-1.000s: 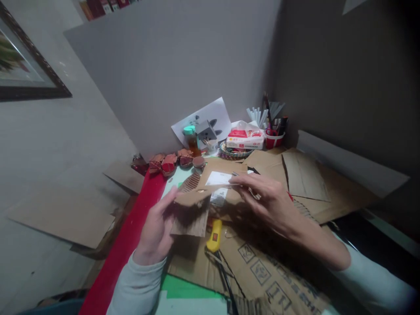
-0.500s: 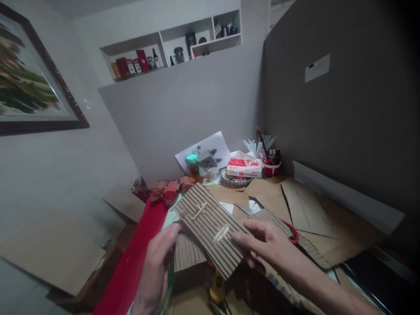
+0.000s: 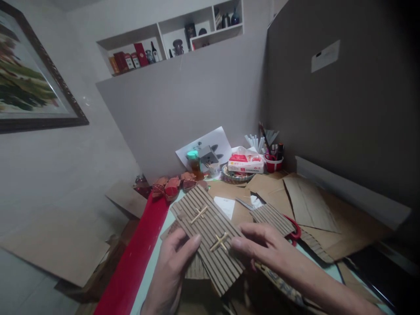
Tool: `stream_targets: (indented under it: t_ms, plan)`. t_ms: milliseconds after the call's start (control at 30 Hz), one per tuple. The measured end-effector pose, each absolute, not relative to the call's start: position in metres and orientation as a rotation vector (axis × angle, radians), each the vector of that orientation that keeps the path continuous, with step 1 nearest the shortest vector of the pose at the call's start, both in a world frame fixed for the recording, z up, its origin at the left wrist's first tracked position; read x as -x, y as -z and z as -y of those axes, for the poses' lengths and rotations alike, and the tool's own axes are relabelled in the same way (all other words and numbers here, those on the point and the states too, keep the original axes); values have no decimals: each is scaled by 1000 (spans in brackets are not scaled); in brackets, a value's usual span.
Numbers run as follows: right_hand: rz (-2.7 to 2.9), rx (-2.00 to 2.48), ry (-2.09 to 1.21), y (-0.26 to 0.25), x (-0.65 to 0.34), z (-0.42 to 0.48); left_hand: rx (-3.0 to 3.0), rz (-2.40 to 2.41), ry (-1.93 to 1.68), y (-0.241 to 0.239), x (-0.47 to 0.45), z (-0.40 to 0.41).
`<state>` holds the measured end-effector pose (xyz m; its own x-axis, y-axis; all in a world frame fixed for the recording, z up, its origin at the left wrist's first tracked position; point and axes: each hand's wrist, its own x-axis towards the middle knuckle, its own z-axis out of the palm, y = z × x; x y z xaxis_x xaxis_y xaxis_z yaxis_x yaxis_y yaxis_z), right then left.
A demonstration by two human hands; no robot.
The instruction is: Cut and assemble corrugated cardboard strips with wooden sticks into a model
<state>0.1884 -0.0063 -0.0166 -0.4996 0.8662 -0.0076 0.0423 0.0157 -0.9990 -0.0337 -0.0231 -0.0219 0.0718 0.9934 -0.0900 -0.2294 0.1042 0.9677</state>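
Between my hands is a ribbed corrugated cardboard piece (image 3: 210,225), tilted, with two small crosses of thin wooden sticks on its face: an upper stick cross (image 3: 199,214) and a lower stick cross (image 3: 219,242). My left hand (image 3: 173,267) is closed on the left edge, its thumb lying on the ribs. On the right edge, beside the lower cross, my right hand (image 3: 262,245) pinches the cardboard with thumb and fingers; some fingertips are hidden behind it. Another ribbed cardboard piece (image 3: 197,267) shows underneath, partly covered.
Scissors with red handles (image 3: 297,232) lie right, under a small corrugated piece (image 3: 272,218). Flat cardboard sheets (image 3: 310,203) spread beyond. Farther back stand a tissue pack (image 3: 246,161), a red pen cup (image 3: 274,164), a green-lidded jar (image 3: 194,164) and red cardboard shapes (image 3: 172,188).
My left thumb has come onto the cardboard's face, and the left hand has shifted right. The piece has tipped slightly; the yellow tool seen below it earlier is now mostly hidden.
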Motion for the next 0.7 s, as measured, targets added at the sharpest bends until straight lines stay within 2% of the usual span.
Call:
stream_targets:
  t_ms: [167,367,700]
  plan:
    - [1668,938,-1447,13,-195,3,-1128,-993,-1075,22,38,21]
    - [1728,941,-1459,15,-195,5,-1227,-1007,-975,23,37,19]
    - [1834,875,-1443,22,-197,7,-1433,-1087,-988,20,37,18]
